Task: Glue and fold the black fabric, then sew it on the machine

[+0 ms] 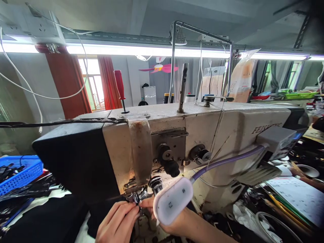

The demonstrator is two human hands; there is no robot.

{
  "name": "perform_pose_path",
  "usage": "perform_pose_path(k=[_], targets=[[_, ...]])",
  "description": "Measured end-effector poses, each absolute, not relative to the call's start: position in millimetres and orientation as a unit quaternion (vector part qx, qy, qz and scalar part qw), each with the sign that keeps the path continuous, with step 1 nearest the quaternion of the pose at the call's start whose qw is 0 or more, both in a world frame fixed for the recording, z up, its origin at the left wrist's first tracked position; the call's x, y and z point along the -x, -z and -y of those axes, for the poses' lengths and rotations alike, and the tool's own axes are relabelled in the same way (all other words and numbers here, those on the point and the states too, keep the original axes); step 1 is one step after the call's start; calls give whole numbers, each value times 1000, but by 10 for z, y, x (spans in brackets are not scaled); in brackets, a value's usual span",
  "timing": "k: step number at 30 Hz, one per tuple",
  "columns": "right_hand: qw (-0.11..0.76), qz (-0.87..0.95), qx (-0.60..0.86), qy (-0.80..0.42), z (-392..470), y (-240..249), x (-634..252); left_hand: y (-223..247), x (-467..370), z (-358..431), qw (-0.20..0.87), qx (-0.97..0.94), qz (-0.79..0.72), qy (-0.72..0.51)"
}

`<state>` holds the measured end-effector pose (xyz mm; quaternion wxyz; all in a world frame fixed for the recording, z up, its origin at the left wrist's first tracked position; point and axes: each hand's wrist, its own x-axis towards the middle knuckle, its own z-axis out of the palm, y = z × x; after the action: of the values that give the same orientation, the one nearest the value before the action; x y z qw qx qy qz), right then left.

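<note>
The pale lamp (pixel 172 201) is placed nearest, on its purple neck (pixel 227 160), and much of the right hand (pixel 147 203) is covered by it. One right finger is stretched out to the shiny metal part (pixel 136 198). Whether anything is gripped by that hand cannot be told, as the rest is hidden. The left hand (pixel 116 222) is bent in from the other side, its fingers drawn close together, with the tips set at the same metal part. What may be pinched there is too small to be made out.

The metal part is found low down, under the left end of the big white machine (pixel 199 118). For such close work, the tips are best kept light and still, with the part steadied by one hand while small moves are made by the other. Fingers should be kept from under anything sharp. The lamp might be nudged a little, so that both hands can be seen well. Black cloth (pixel 45 219) is heaped to the left, and it should be kept from being caught.

On top of the machine, a red screwdriver (pixel 118 84) is stood upright. Farther back, a pink fan (pixel 159 68) and red curtains (pixel 63 81) can be seen.
</note>
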<state>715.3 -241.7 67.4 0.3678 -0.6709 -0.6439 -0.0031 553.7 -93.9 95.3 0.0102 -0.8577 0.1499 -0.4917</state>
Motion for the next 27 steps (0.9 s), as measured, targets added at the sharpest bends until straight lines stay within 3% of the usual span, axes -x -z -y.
perform_pose_path(k=[9, 21, 27], targets=[[399, 622, 673, -39, 2511, -840, -7063, -881, -5608, 781, 15, 837, -125, 532], [343, 627, 699, -8, 2813, -1343, -6905, -894, -5670, 750, -30, 819, -135, 557], [316, 548, 770, -82, 3241, -1463, -6788, -813, -5655, 711, -26, 824, -148, 546]])
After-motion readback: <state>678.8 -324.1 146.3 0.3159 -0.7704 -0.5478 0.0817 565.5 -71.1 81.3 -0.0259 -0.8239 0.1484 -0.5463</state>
